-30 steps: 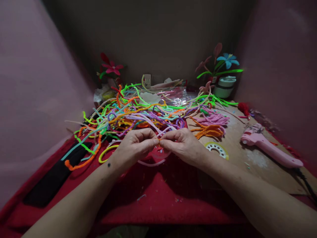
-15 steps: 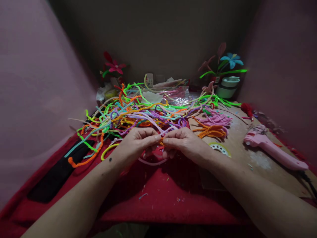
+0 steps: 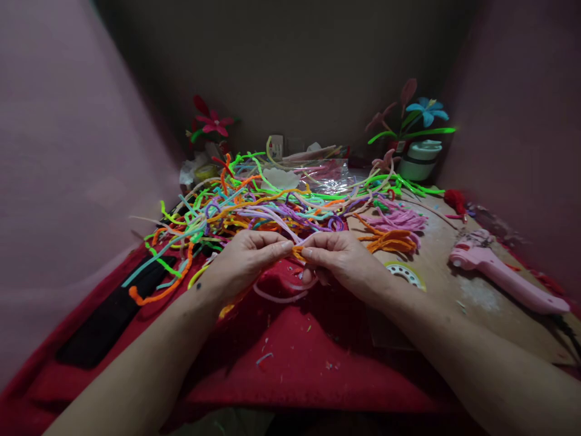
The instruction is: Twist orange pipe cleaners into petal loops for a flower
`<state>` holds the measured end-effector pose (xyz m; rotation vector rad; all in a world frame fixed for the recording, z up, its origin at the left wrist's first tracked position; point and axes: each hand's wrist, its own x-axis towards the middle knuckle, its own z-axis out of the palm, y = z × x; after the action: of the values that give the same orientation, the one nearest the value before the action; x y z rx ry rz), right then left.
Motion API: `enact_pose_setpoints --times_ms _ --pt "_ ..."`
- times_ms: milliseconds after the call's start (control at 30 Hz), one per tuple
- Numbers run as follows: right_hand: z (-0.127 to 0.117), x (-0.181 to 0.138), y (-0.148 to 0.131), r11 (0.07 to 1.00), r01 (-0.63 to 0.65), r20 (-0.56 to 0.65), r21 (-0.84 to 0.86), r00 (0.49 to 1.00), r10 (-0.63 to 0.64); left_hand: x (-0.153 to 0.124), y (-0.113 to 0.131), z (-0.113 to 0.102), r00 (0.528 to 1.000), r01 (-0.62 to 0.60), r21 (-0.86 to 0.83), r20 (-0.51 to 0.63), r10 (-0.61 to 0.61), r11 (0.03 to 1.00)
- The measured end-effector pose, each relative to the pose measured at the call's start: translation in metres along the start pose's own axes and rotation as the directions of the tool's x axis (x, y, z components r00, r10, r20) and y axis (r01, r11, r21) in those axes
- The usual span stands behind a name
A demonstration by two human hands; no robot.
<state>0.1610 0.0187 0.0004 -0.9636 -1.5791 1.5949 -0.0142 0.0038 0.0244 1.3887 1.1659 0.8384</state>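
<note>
Between my two hands is an orange pipe cleaner (image 3: 298,252), pinched at the fingertips near the middle of the view. My left hand (image 3: 256,257) closes thumb and finger on its left side. On its right side my right hand (image 3: 338,254) grips it the same way. Much of the pipe cleaner is hidden by my fingers; an orange-yellow piece (image 3: 226,310) also shows under my left wrist. A pale pink pipe cleaner (image 3: 281,298) curves on the red cloth beneath my hands. Just beyond lies a tangled heap of coloured pipe cleaners (image 3: 254,209).
At right, a pink glue gun (image 3: 508,275) and a roll of tape (image 3: 405,274) lie on a brown board (image 3: 481,321). Bundles of orange (image 3: 393,240) and pink pipe cleaners (image 3: 402,218) sit nearby. A black pouch-like item (image 3: 97,330) is at left. Pipe-cleaner flowers (image 3: 426,111) stand behind.
My hands have drawn slightly apart at the fingertips, so more of the orange pipe cleaner shows. An orange-yellow piece now appears under my left wrist. The view has shifted slightly.
</note>
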Motion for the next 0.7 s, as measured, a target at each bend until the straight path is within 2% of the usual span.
enact_pose_setpoints --times_ms 100,300,467,700 --pt "0.0007 -0.0003 0.0 1.0 -0.006 0.012 0.006 1.0 0.005 -0.0003 -0.0008 0.0006 1.0 0.021 -0.011 0.0 -0.021 1.0" --pt "0.0007 0.0002 0.0023 0.986 -0.017 0.122 0.169 0.992 -0.004 -0.0012 -0.001 0.002 0.998 0.058 -0.067 -0.001 -0.058 0.996" --pt "-0.0015 0.0022 0.0027 0.979 -0.04 0.073 0.198 0.997 0.025 -0.0017 -0.0016 -0.001 0.998 0.067 -0.06 0.025 -0.066 0.996" --pt "-0.0029 0.002 0.0036 0.994 -0.014 0.026 0.11 1.0 0.011 0.0001 -0.0017 -0.0033 0.996 0.081 -0.018 0.041 -0.081 0.997"
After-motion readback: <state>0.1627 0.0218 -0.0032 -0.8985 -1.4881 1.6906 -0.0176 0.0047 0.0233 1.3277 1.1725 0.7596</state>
